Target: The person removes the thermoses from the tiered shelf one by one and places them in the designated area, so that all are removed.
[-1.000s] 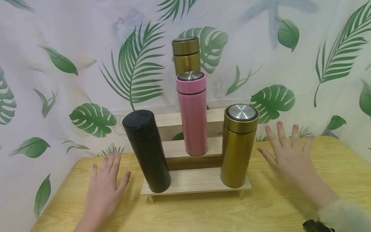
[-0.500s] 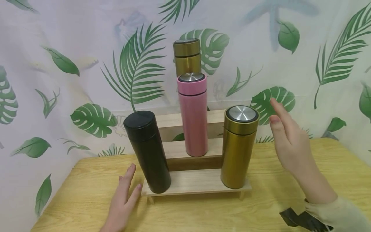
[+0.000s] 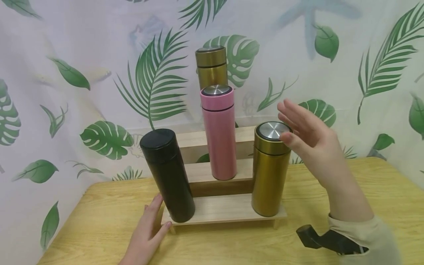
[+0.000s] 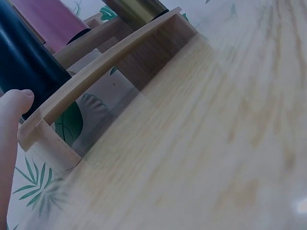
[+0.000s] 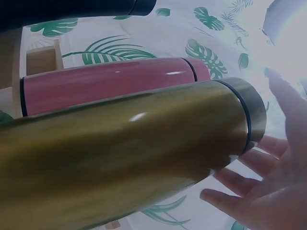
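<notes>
Right hand (image 3: 313, 147) has moved inward, unclasped, beside the upright front gold bottle (image 3: 269, 178), lid (image 3: 269, 129) up.

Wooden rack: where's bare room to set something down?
The bottom shelf, between the black bottle and front gold bottle. Crowded: left end, left hand beside the black bottle; right end, right hand near the front gold bottle.
</notes>
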`<state>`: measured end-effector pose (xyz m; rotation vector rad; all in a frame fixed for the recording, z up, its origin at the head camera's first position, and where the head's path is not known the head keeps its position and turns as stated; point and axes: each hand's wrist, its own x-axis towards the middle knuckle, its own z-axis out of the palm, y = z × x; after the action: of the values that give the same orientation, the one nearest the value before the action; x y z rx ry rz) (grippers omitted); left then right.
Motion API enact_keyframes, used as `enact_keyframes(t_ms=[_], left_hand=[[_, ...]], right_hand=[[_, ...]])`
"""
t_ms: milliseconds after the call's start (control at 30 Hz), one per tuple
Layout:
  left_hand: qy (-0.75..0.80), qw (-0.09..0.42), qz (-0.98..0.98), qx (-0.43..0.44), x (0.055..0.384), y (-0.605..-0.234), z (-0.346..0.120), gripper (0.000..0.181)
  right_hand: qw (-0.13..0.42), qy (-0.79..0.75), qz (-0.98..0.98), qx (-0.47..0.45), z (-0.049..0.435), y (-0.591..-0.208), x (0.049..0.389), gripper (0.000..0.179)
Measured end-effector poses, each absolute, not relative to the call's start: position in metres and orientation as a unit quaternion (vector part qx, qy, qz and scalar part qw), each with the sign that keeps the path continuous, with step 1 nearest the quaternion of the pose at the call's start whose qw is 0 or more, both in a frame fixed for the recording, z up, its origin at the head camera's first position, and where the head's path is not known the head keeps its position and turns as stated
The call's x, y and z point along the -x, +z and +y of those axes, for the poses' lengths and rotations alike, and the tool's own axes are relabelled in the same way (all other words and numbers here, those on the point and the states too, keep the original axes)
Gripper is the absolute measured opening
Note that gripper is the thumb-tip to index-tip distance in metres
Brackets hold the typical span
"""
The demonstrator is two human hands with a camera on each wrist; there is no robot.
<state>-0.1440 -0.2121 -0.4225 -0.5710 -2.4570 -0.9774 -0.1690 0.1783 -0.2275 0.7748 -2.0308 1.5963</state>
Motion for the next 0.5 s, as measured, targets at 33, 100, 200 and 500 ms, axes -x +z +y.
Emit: enact_keyframes(t_ms=[33, 100, 200, 500], left_hand=[[-0.352, 0.213, -0.887, 0.209, 0.1440, -0.4228, -0.2116, 0.071], [-0.353, 0.208, -0.887, 0.213, 0.1439, -0.4238, -0.2112, 0.071], [-0.351, 0.204, -0.888, 0.217, 0.1434, -0.4256, -0.2111, 0.069], [-0.348, 0.167, -0.892, 0.235, 0.1456, -0.4270, -0.2134, 0.063]], right_hand=[[0.217, 0.572, -0.737, -0.288, 0.1783, -0.2285, 0.1695, 0.060], [0.208, 0.556, -0.747, -0.299, 0.1782, -0.2304, 0.1714, 0.065], [0.200, 0.514, -0.781, -0.292, 0.1786, -0.2331, 0.1736, 0.069], [0.148, 0.518, -0.796, -0.277, 0.1801, -0.2376, 0.1786, 0.068]])
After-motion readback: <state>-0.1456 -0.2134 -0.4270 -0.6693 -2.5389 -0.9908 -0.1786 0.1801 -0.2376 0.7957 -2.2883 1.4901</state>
